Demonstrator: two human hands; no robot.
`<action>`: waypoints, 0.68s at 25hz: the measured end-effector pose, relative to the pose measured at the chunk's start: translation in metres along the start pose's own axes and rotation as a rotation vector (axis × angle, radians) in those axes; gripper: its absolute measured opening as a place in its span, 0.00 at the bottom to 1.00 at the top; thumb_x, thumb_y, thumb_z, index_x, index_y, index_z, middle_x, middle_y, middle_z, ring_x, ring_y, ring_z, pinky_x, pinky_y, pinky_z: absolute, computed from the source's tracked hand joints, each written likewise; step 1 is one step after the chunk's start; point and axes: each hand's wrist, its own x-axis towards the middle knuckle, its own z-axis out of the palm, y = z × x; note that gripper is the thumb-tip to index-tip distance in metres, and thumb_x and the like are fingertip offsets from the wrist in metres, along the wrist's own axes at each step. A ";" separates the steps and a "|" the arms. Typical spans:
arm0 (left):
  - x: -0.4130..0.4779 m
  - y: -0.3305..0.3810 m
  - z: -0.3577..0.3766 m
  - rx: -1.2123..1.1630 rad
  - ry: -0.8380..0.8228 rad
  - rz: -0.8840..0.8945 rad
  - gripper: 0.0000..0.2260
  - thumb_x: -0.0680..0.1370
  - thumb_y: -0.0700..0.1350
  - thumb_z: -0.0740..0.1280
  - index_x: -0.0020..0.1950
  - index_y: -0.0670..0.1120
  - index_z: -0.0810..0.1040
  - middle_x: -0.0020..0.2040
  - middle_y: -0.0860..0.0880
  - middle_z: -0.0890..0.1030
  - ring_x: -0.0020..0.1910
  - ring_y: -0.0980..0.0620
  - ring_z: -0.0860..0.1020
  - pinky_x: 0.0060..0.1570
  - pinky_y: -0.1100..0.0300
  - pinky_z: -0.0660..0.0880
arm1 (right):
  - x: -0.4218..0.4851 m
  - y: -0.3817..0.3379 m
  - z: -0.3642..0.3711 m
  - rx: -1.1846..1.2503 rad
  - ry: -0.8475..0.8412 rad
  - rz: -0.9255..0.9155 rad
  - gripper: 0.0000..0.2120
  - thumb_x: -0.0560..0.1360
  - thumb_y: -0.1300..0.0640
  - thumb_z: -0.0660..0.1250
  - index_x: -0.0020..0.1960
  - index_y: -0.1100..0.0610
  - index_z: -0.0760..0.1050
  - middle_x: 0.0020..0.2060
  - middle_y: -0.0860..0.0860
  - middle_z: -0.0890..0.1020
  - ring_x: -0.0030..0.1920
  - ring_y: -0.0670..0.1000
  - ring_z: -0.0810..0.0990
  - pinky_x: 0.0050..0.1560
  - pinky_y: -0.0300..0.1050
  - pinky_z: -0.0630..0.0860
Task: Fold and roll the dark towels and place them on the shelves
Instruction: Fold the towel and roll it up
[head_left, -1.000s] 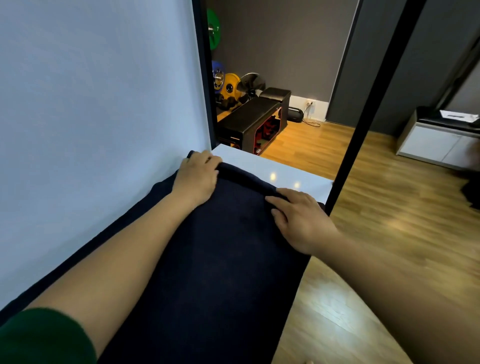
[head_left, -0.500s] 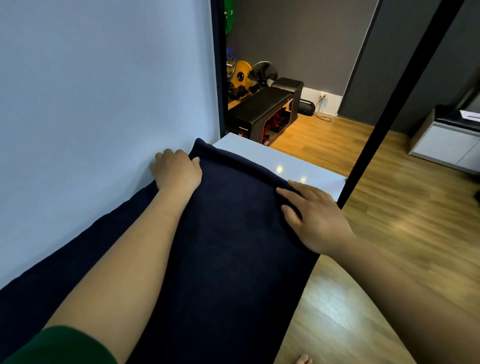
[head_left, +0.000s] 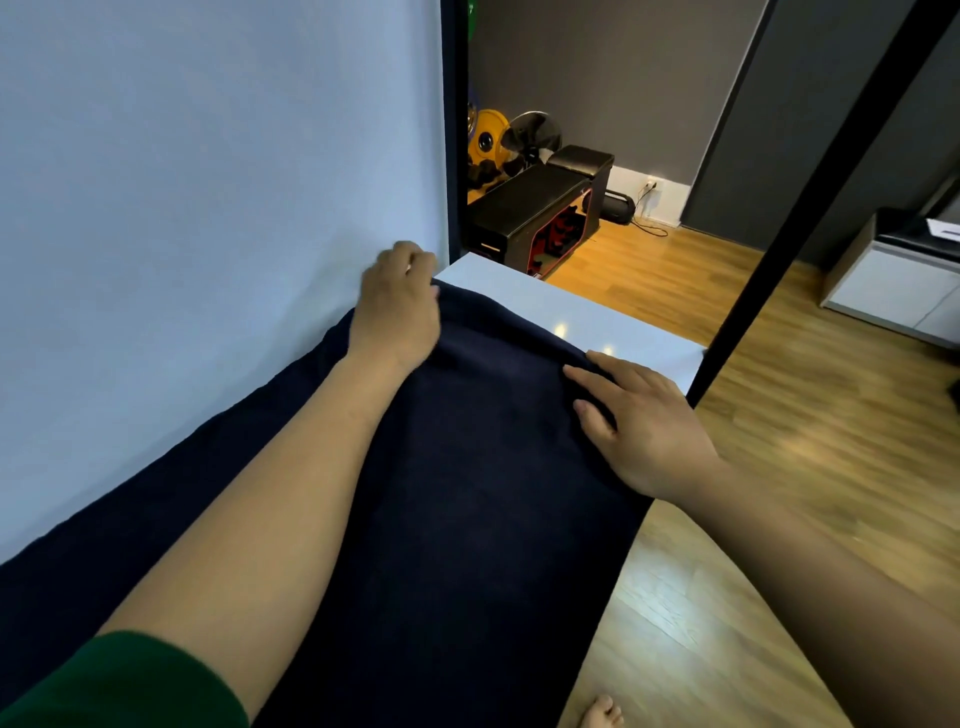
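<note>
- Bare toes (head_left: 601, 713) at the bottom edge, on the wood floor (head_left: 810, 431).
- Green sleeve (head_left: 122, 680) at bottom left; the left forearm lies across the cloth.
- Dark towel (head_left: 467, 519), navy, is spread flat along the white shelf top (head_left: 571, 312). Its left edge runs against the pale panel (head_left: 208, 182) and its right edge hangs at the shelf's floor side.
- The towel's far end is humped into a soft ridge between the two hands. Bare white shelf shows beyond it.
- Right hand (head_left: 649, 426) is flat, fingers straight and slightly spread, pressing on the towel's far right part beside the ridge. It grasps nothing.
- Left hand (head_left: 397, 312) is at the towel's far left corner, next to the panel, fingers curled and motion-blurred. Can't tell if they pinch the cloth.
- Black post (head_left: 779, 234) slants up from the shelf's right side, just behind the right hand.
- Farther on the floor: black bench (head_left: 530, 202) with red inside.
- Behind the bench: yellow weight plate (head_left: 485, 140), markings too small to read, and a fan (head_left: 532, 132).
- Black speaker (head_left: 615, 205) with a cable, by the grey wall.
- White cabinet (head_left: 883, 291) far right, a paper on top, print unreadable.
</note>
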 end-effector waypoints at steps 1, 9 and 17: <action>-0.002 0.004 0.003 -0.097 -0.114 0.016 0.16 0.81 0.45 0.61 0.66 0.39 0.73 0.66 0.41 0.73 0.65 0.41 0.71 0.64 0.48 0.67 | 0.000 0.000 -0.001 -0.005 0.006 -0.001 0.32 0.75 0.36 0.43 0.73 0.43 0.68 0.74 0.48 0.68 0.73 0.53 0.65 0.73 0.51 0.59; -0.008 -0.011 0.016 0.078 -0.332 -0.131 0.26 0.82 0.58 0.51 0.76 0.46 0.60 0.77 0.44 0.61 0.77 0.42 0.56 0.75 0.42 0.52 | -0.001 0.002 -0.001 0.056 0.023 -0.004 0.25 0.79 0.40 0.54 0.75 0.44 0.65 0.75 0.49 0.67 0.73 0.54 0.65 0.73 0.51 0.59; -0.008 -0.018 -0.005 0.288 -0.196 -0.451 0.10 0.81 0.45 0.59 0.59 0.43 0.72 0.57 0.42 0.76 0.58 0.41 0.71 0.57 0.46 0.68 | 0.000 0.004 0.000 0.022 -0.015 -0.038 0.30 0.76 0.37 0.45 0.72 0.43 0.70 0.74 0.47 0.69 0.73 0.52 0.65 0.72 0.48 0.58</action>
